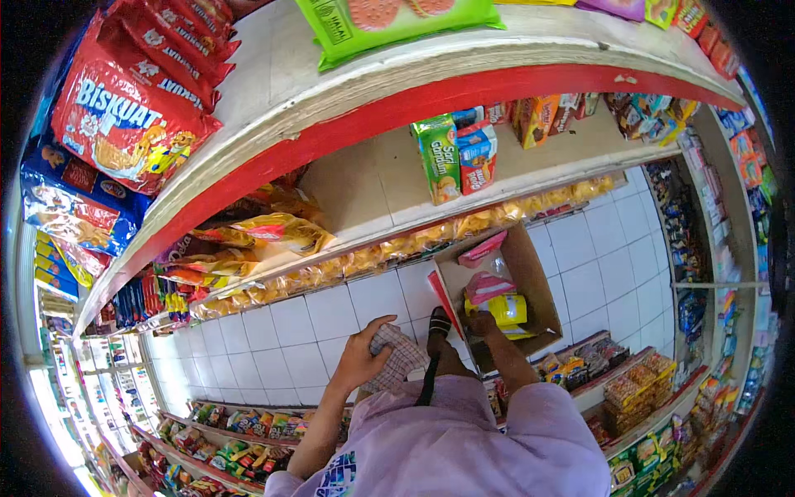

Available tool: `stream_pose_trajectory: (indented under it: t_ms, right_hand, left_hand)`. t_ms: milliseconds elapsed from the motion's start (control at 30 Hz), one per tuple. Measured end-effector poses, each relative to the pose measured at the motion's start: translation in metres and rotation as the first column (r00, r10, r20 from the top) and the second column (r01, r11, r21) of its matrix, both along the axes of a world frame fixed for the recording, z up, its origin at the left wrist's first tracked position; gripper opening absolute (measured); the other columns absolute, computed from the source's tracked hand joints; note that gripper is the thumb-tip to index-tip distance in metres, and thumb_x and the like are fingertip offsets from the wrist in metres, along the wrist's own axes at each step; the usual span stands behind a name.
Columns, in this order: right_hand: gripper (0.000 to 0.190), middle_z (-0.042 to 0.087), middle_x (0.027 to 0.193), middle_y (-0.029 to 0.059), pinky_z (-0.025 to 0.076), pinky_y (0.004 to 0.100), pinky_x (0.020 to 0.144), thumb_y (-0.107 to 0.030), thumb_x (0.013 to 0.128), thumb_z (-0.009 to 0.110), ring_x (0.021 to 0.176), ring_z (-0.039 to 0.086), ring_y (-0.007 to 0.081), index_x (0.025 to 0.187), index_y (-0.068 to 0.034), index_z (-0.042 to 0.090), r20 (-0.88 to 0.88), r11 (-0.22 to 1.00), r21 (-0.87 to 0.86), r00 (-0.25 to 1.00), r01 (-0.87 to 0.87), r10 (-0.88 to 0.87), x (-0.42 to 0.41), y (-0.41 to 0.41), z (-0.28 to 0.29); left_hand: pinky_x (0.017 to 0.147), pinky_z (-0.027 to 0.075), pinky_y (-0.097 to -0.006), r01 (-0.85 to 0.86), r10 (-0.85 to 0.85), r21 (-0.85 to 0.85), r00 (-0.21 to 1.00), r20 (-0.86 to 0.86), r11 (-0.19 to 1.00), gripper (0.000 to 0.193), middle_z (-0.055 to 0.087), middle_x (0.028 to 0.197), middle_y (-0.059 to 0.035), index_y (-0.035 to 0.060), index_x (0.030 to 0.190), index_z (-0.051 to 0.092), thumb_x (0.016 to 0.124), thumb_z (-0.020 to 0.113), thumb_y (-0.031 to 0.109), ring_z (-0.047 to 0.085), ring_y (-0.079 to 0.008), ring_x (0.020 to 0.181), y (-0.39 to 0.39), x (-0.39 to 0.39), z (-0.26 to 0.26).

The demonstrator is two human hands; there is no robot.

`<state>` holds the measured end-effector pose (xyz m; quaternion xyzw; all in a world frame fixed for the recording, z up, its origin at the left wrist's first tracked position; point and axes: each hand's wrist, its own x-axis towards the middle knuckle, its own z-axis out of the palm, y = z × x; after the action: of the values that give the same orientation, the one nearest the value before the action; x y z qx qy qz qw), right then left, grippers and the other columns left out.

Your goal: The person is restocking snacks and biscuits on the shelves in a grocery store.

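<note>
My right hand (483, 323) reaches into an open cardboard box (539, 270) on the floor. It is against the near edge of a yellow packet (506, 309), its fingers in shadow, so the grip is hard to make out. Two pink packets (483, 250) (487, 287) also lie inside the box. My left hand (366, 354) curls around checked fabric (397, 351), thumb on the near side. Whether that is a loose cloth or clothing over my knee is unclear. A sandalled foot (440, 324) stands beside the box's red edge (445, 304).
Ahead, a red-edged shelf (348, 140) overhangs a lower shelf (366, 180) with biscuit boxes (436, 158) and bagged snacks (282, 233). Red Biskuat packs (124, 118) stand at the upper left. White floor tiles (310, 317) run between this shelving and stocked shelves (627, 391) behind me.
</note>
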<state>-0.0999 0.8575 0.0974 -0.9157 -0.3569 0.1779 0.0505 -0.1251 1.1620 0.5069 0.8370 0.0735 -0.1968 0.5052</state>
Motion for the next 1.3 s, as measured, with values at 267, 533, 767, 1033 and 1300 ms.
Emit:
stream_pose_trajectory:
  t_ms: [267,533,767,1033,1300]
  right_hand:
    - [0.021,0.064,0.068,0.0075,0.047,0.041,0.053,-0.032,0.075,0.056,0.069,0.064,0.0238,0.075,-0.014,0.067,-0.129,0.849,-0.472,0.934,0.238,-0.334,-0.009,0.045,-0.041]
    - [0.016,0.058,0.066,0.0037,0.041,0.0431,0.047,-0.027,0.071,0.059,0.067,0.06,0.0201,0.062,-0.013,0.06,0.193,0.999,0.003,0.98,0.046,-0.046,-0.01,0.007,-0.062]
    - [0.004,0.055,0.062,0.0031,0.042,0.0401,0.054,-0.017,0.07,0.056,0.061,0.057,0.0223,0.073,-0.014,0.056,0.444,0.974,0.189,0.895,-0.127,0.03,0.008,-0.08,0.021]
    - [0.004,0.053,0.065,0.0072,0.038,0.0416,0.056,-0.013,0.073,0.052,0.063,0.055,0.0242,0.07,-0.011,0.05,0.472,0.94,0.018,0.826,0.339,-0.307,-0.004,-0.112,0.118]
    - [0.056,0.056,0.115,0.0168,0.045,0.0396,0.09,-0.03,0.077,0.068,0.109,0.055,0.0295,0.12,0.0,0.049,-0.562,0.591,0.516,0.766,0.62,-0.312,0.024,0.014,0.268]
  left_hand:
    - [0.083,0.048,-0.0383,-0.022,0.022,0.019,1.0,0.002,1.0,0.051,0.064,0.1,-0.0182,0.0101,0.124,0.048,0.075,0.057,-0.001,0.061,-0.0362,0.097,0.006,-0.014,-0.009]
    - [0.081,0.049,-0.0375,-0.05,0.05,-0.006,0.996,0.075,0.999,0.05,0.064,0.098,-0.0174,0.0092,0.123,0.048,0.075,0.057,-0.001,0.062,-0.0351,0.094,0.012,-0.026,-0.009]
    - [0.089,0.047,-0.035,-0.042,0.045,-0.054,0.998,0.053,0.998,0.051,0.064,0.104,-0.0146,0.0099,0.124,0.048,0.075,0.055,-0.001,0.062,-0.0266,0.099,0.009,-0.021,-0.006]
    - [0.085,0.047,-0.0329,0.0,0.03,-0.141,0.977,0.212,0.99,0.048,0.064,0.097,-0.0152,0.0093,0.122,0.05,0.075,0.056,-0.001,0.063,-0.0285,0.095,0.0,-0.009,-0.004]
    - [0.085,0.046,-0.0303,-0.014,0.09,-0.31,0.968,0.232,0.951,0.047,0.064,0.099,-0.0135,0.007,0.122,0.05,0.076,0.054,-0.002,0.062,-0.0212,0.094,-0.003,-0.006,0.011]
